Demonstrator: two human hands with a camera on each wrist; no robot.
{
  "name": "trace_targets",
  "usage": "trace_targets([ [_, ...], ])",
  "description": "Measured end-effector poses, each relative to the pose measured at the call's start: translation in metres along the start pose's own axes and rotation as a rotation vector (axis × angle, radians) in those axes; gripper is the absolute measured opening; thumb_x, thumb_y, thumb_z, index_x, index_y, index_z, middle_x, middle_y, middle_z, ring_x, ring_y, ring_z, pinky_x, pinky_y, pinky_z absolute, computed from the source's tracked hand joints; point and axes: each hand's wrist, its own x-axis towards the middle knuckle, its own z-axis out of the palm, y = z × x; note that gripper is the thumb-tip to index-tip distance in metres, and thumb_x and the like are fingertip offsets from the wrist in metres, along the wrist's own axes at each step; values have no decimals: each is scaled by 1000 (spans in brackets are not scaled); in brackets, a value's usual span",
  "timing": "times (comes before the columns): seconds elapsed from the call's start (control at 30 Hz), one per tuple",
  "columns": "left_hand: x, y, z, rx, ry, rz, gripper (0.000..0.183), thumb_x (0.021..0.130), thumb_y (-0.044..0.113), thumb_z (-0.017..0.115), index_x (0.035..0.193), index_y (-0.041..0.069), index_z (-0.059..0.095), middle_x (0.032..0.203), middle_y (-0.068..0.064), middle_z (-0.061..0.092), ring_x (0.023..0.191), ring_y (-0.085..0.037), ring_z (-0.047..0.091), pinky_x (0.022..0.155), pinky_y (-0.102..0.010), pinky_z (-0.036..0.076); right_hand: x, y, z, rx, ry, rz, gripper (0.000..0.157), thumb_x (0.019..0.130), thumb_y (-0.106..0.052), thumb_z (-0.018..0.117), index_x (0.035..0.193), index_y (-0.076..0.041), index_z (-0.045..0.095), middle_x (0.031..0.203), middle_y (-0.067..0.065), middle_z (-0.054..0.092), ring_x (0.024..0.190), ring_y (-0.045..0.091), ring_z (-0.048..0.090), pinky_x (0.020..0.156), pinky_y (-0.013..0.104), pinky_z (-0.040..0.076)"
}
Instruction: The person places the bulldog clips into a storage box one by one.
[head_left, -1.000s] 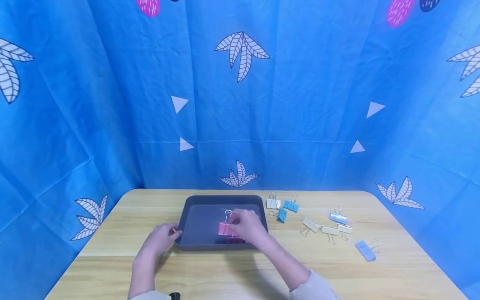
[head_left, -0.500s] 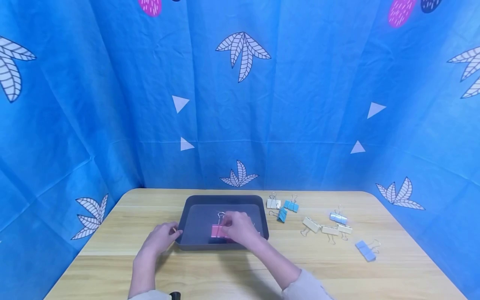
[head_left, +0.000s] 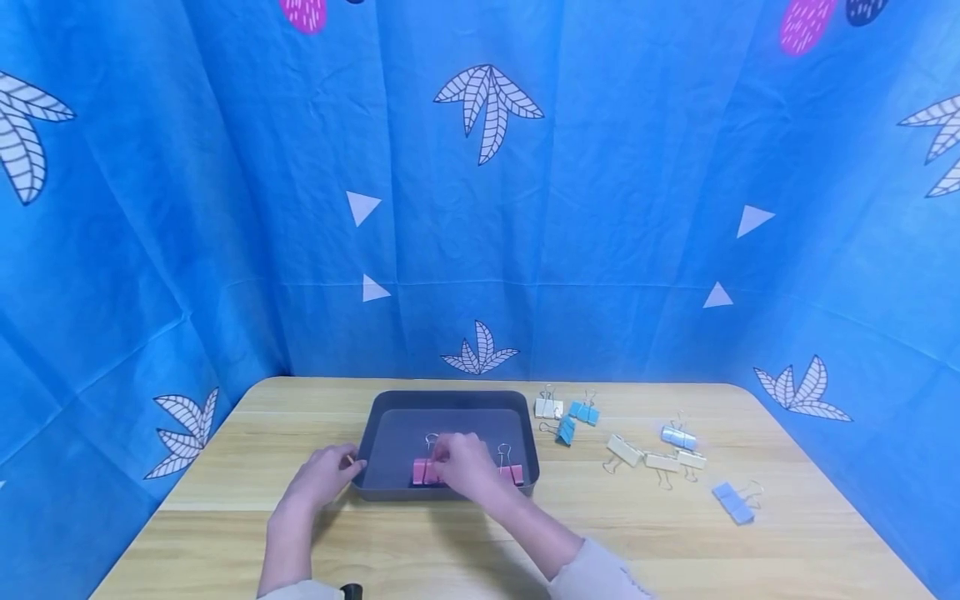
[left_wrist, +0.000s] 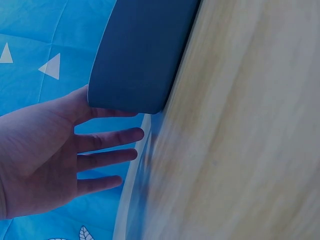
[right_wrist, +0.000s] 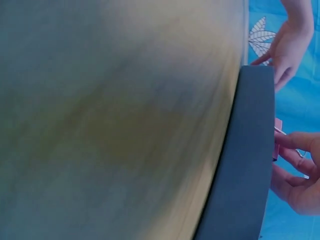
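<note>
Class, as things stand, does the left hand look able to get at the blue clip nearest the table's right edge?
Probably not directly: the tray and right forearm lie between the left hand and the blue clip.

One tray (head_left: pixel 397 493); two visible pink clips (head_left: pixel 512 475); two teal (head_left: pixel 584 413); four whitish (head_left: pixel 625 452); two pale-blue (head_left: pixel 732 503)

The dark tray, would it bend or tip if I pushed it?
The dark tray is probably fairly stiff, as it's walled all round. It would likely slide, not tip, being wide and low on the wooden table.
</note>
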Motion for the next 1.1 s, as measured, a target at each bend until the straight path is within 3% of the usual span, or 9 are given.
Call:
trace_targets([
  [0.2, 1, 0, 0, -1, -1, 6, 20, 90, 18, 58, 99, 1, 63, 84, -3, 61, 83, -26, 57, 74, -48, 46, 1, 3, 4, -100, 11, -30, 6, 75, -2, 69, 78, -8, 68, 74, 1, 65, 61, 11, 57, 56, 21, 48],
  [0.47, 1, 0, -1, -3, 1, 9, 20, 90, 18, 58, 99, 1, 63, 84, -3, 61, 83, -25, 57, 75, -48, 46, 1, 5, 6, -167, -40, -38, 4, 75, -9, 73, 76, -8, 69, 67, -4, 63, 58, 9, 56, 56, 20, 47],
  [0.73, 1, -1, 1, -2, -1, 10, 18, 89, 17, 59, 98, 1, 63, 84, -2, 61, 82, -24, 57, 74, -47, 46, -2, 6, 5, -119, -82, 39, 10, 77, -5, 70, 70, -8, 64, 59, -6, 53, 50, 9, 47, 50, 21, 43],
  [0.9, 0, 0, 0, -2, 1, 14, 19, 90, 17, 58, 99, 1, 62, 85, -3, 61, 82, -25, 57, 74, -47, 46, -1, 5, 2, -131, -76, 46, 3, 78, -5, 69, 78, -7, 67, 66, -3, 58, 56, 9, 50, 54, 22, 46],
  [1.1, -1, 0, 0, -2, 0, -3, 20, 89, 17, 58, 100, 1, 63, 85, -4, 61, 84, -26, 57, 75, -48, 46, 3, 6, -3, -102, -43, 48, 10, 80, -5, 67, 90, -4, 67, 79, 4, 65, 63, 15, 57, 60, 26, 50],
])
